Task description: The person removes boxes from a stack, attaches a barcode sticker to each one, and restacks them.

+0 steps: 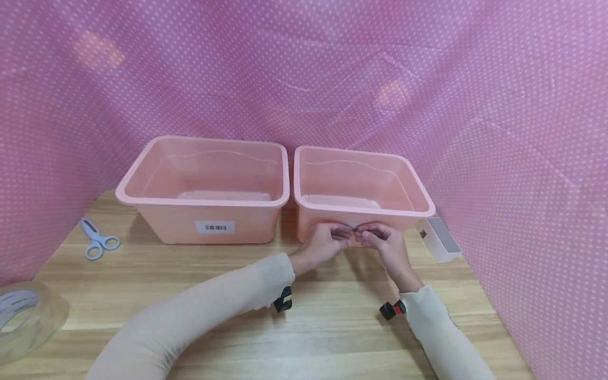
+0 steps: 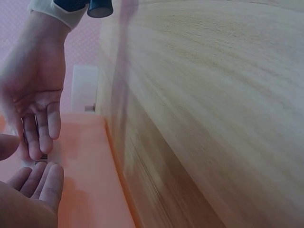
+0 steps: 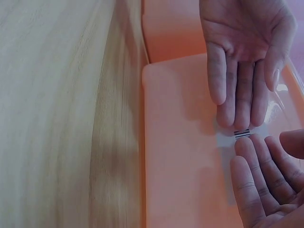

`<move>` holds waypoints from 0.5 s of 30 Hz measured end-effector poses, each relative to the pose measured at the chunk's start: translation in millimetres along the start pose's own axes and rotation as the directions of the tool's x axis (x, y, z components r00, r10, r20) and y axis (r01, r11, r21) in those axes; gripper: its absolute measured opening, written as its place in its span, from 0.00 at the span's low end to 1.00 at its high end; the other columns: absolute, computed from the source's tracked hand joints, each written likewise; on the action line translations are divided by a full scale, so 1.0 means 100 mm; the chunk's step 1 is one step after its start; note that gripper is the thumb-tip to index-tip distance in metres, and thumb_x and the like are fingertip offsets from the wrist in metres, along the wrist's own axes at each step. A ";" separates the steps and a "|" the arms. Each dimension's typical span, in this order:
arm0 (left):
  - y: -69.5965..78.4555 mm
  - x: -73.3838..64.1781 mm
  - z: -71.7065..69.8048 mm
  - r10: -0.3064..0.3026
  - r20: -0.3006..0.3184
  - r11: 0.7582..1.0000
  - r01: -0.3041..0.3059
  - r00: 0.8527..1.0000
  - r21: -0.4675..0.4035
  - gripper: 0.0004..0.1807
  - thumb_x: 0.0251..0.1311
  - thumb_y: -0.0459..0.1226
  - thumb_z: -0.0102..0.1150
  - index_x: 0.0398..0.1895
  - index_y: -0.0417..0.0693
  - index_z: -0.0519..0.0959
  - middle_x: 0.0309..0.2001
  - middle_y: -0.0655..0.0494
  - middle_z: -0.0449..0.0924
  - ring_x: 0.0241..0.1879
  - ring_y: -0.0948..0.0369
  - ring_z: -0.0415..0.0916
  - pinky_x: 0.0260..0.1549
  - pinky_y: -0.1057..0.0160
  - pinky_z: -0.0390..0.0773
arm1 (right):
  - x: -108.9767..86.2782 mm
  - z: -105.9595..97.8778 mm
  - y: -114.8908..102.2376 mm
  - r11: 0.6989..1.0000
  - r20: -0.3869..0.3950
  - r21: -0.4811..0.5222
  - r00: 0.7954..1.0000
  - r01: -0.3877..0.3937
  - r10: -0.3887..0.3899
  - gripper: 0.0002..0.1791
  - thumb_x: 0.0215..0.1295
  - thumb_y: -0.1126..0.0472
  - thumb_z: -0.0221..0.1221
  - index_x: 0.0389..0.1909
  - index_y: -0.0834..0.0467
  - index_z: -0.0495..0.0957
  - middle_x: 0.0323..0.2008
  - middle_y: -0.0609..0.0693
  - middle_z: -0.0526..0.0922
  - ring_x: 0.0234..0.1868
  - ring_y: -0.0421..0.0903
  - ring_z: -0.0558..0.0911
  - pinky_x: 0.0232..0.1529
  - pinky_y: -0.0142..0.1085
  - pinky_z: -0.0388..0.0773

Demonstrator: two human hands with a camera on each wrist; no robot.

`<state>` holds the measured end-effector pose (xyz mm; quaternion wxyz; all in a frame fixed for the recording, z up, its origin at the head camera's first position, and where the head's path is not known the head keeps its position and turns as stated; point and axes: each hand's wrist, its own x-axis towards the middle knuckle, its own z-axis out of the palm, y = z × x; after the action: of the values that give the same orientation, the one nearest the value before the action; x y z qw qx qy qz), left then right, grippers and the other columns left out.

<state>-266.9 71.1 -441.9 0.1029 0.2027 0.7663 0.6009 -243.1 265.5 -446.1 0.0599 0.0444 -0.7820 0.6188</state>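
Two pink plastic bins stand side by side at the back of the table. Both hands are at the front wall of the right bin (image 1: 361,211), over a white barcode label (image 3: 224,142) there. The left hand (image 1: 324,244) comes from the left, its nearly straight fingertips at the label. Opposite it, the right hand (image 1: 387,248) points its extended fingers (image 3: 268,175) inward, so the two sets of fingertips almost meet at the barcode. Both palms are bare of any object. Fingers hide much of the label in the head view.
The left bin (image 1: 171,221) carries a similar barcode label (image 1: 215,227). Light blue scissors (image 1: 96,240) lie at the left, with a large roll of clear tape (image 1: 49,322) nearer the front. A white and grey box (image 1: 439,240) stands right of the bins. Pink dotted cloth (image 1: 304,68) surrounds the table.
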 end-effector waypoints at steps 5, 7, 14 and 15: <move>0.02 -0.02 -0.05 0.019 0.000 1.000 -0.019 1.000 -0.008 0.18 0.60 0.30 0.65 0.55 0.40 0.83 0.49 0.45 0.89 0.48 0.53 0.87 0.46 0.69 0.86 | -0.01 0.02 -0.01 1.000 0.003 0.011 1.000 0.009 -0.009 0.14 0.70 0.68 0.58 0.50 0.74 0.79 0.40 0.52 0.89 0.39 0.39 0.88 0.44 0.34 0.89; 0.03 -0.04 -0.08 0.024 -0.001 1.000 -0.024 1.000 -0.020 0.18 0.60 0.30 0.65 0.54 0.40 0.83 0.49 0.45 0.88 0.47 0.54 0.87 0.46 0.69 0.86 | -0.01 0.02 -0.02 1.000 0.006 0.018 1.000 0.013 -0.013 0.14 0.70 0.67 0.58 0.50 0.75 0.78 0.39 0.50 0.89 0.39 0.39 0.88 0.44 0.35 0.89; 0.01 -0.20 -0.20 0.023 -0.002 0.999 -0.023 1.000 -0.043 0.17 0.60 0.32 0.68 0.53 0.39 0.83 0.47 0.45 0.89 0.44 0.59 0.86 0.47 0.68 0.86 | -0.05 0.02 -0.09 0.999 0.004 -0.025 1.000 0.025 -0.025 0.14 0.70 0.65 0.60 0.49 0.72 0.79 0.38 0.49 0.89 0.38 0.41 0.88 0.43 0.35 0.89; 0.01 -0.22 -0.22 0.026 -0.010 0.999 -0.026 1.000 -0.034 0.17 0.60 0.33 0.69 0.53 0.40 0.83 0.47 0.47 0.89 0.44 0.60 0.86 0.47 0.68 0.85 | -0.05 0.02 -0.10 0.999 -0.001 -0.029 1.000 0.026 -0.026 0.14 0.70 0.65 0.61 0.49 0.72 0.79 0.38 0.50 0.89 0.37 0.41 0.88 0.42 0.35 0.89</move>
<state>-255.6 41.8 -437.0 0.0949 0.2079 0.7538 0.6161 -236.8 261.1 -438.1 0.0691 0.0533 -0.7901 0.6067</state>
